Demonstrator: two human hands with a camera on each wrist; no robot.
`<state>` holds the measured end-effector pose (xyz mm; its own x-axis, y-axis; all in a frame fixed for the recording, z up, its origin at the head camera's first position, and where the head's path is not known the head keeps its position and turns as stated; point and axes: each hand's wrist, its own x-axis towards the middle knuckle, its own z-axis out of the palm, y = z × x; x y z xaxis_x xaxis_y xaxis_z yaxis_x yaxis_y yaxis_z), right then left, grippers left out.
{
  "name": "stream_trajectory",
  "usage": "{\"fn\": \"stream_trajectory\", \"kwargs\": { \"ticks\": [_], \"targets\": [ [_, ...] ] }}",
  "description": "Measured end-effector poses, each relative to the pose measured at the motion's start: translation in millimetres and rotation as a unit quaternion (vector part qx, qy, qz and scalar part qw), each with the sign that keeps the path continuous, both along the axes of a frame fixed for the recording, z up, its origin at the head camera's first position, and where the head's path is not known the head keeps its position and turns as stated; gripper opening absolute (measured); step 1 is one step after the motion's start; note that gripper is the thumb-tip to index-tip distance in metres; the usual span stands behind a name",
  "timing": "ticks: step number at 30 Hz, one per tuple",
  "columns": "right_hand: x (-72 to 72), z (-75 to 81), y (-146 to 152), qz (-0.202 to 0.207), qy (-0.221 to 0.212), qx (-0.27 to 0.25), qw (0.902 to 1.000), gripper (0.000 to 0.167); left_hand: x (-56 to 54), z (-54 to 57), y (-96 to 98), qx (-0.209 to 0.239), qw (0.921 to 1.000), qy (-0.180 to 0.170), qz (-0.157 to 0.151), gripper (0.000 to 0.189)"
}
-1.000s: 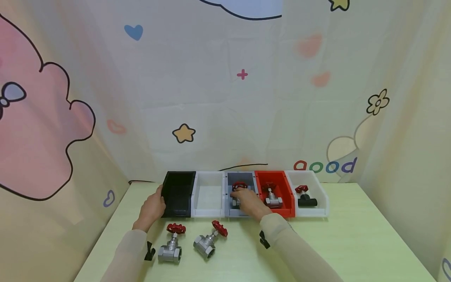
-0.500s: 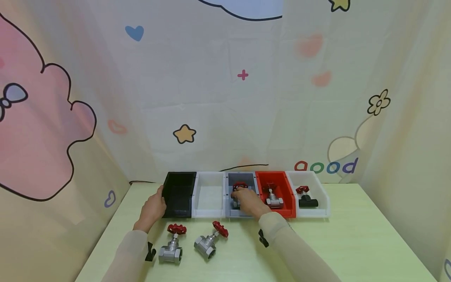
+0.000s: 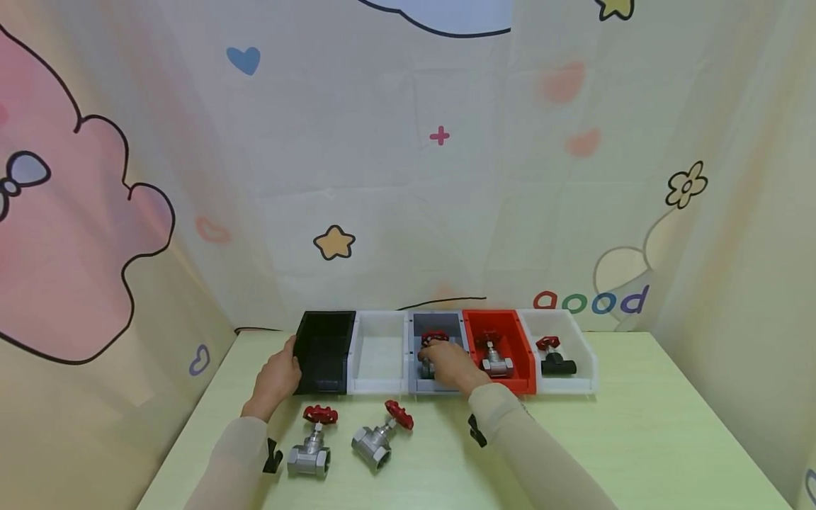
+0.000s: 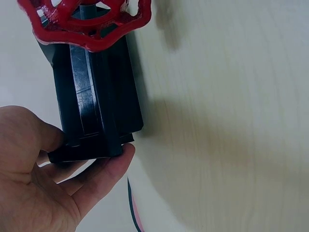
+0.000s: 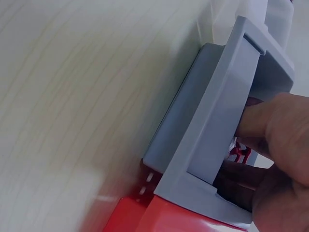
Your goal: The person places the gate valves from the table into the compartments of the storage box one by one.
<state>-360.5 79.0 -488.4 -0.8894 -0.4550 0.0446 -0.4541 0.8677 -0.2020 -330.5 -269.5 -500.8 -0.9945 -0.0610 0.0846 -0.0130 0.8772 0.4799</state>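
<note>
My left hand (image 3: 275, 375) grips the outer side of the black bin (image 3: 324, 354), the leftmost of a joined row. In the left wrist view the thumb and fingers of the left hand (image 4: 43, 179) lie round an end of the black bin (image 4: 91, 106). My right hand (image 3: 451, 365) reaches into the grey bin (image 3: 436, 387) and holds a metal gate valve with a red handwheel (image 3: 435, 337). The right wrist view shows the right hand's fingers (image 5: 258, 118) down inside the grey bin (image 5: 212, 116), the valve mostly hidden behind them and the wall.
Two more valves, one upright (image 3: 310, 453) and one tilted (image 3: 372, 440), lie on the table (image 3: 650, 439) before the row. A white bin (image 3: 378, 354) stands between black and grey. Rightward, the red bin (image 3: 524, 382) holds a valve (image 3: 496, 363); the end white bin (image 3: 583, 379) holds a black-bodied valve (image 3: 557, 363).
</note>
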Motion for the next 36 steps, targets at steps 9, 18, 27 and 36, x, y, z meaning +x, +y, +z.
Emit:
{"fn": "stream_trajectory", "kwargs": {
  "ticks": [9,18,27,36],
  "targets": [
    [3.2,2.6,0.2,-0.004,-0.022,-0.004,0.9998,0.041,0.8,-2.6,1.5,-0.003,1.0,0.002,-0.003,0.055],
    [6.1,6.5,1.8,0.024,-0.003,-0.011,0.9996,0.041,-0.3,-2.3,1.9,-0.007,1.0,0.003,-0.002,0.055],
    [17.6,18.5,5.9,0.033,0.027,-0.012,0.999,0.041,0.0,-3.3,1.5,-0.005,1.0,-0.002,-0.003,0.056],
    [32.7,40.1,16.2,0.022,0.061,-0.035,0.9973,0.042,0.4,-0.9,1.8,-0.009,1.0,0.001,-0.002,0.056]
  ]
}}
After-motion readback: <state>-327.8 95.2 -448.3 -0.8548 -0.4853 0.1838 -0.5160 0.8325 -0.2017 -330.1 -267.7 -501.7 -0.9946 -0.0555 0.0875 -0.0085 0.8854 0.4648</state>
